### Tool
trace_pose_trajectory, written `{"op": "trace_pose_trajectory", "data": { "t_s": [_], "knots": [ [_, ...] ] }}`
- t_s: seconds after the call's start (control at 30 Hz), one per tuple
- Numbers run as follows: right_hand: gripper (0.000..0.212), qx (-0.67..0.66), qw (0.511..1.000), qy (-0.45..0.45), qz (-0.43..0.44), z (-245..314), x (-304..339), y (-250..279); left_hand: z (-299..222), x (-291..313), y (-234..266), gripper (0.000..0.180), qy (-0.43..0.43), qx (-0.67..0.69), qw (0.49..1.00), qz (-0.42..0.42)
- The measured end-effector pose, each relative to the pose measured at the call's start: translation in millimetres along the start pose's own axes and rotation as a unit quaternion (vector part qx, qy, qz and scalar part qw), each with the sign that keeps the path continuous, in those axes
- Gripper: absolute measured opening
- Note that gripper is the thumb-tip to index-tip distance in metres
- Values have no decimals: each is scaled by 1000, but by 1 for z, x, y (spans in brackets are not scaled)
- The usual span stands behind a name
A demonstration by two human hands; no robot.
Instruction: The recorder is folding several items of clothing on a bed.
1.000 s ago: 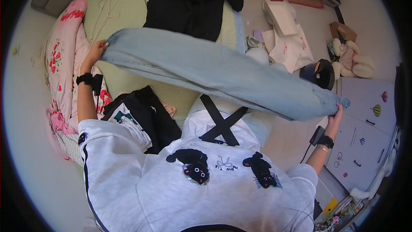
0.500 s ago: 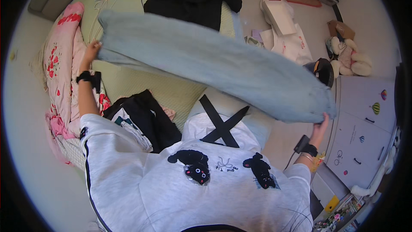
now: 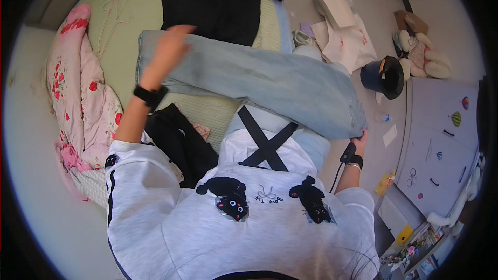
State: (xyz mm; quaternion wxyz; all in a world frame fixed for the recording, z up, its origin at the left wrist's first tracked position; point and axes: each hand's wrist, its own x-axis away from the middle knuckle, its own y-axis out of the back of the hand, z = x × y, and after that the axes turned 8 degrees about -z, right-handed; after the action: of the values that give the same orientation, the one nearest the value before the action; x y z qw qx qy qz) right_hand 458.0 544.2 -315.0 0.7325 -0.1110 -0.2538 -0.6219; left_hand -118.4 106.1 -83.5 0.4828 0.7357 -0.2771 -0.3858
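Observation:
A pair of light-blue jeans [image 3: 270, 75], folded lengthwise, stretches from the bed on the left across in front of me to the right. My right hand [image 3: 359, 137] grips the right end at its lower corner, fingers closed on the cloth. Over the left part of the jeans hovers my left hand [image 3: 170, 52], smeared by motion; whether it touches the denim I cannot tell. A black garment [image 3: 212, 8] lies spread on the bed beyond the jeans. Close to my left side rests a pile of dark clothes [image 3: 181, 142].
The green quilted bed [image 3: 116, 21] holds a pink floral quilt [image 3: 78, 88] at left and a thin white cord [image 3: 111, 18]. On the floor at right are a dark bin [image 3: 384, 78], white bags [image 3: 350, 46], a plush toy [image 3: 423, 62] and a pale cabinet [image 3: 436, 140].
The jeans have come down from a raised, taut stretch onto the bed. My left hand has let go of the left end and moved right over them; my right hand has moved left.

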Motion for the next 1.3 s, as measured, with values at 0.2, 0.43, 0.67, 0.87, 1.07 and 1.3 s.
{"op": "trace_pose_trajectory", "data": {
  "t_s": [0.2,0.43,0.67,0.87,1.07,1.3],
  "knots": [
    [47,-273,956,-39,-101,130,55,-54,-241,1,-110,46,-229,85,963,116],
    [51,-182,919,299,-184,240,180,-161,-355,27,-174,62,-152,5,979,132],
    [64,342,688,462,442,162,258,-265,-340,55,-192,62,-202,92,954,200],
    [69,402,605,490,483,173,234,-264,-327,74,-172,51,-331,84,922,179],
    [77,447,560,554,424,155,229,-256,-211,-17,-18,37,33,628,513,584],
    [77,463,554,582,374,145,240,-259,-118,16,-104,46,421,302,813,266]
  ]
}}
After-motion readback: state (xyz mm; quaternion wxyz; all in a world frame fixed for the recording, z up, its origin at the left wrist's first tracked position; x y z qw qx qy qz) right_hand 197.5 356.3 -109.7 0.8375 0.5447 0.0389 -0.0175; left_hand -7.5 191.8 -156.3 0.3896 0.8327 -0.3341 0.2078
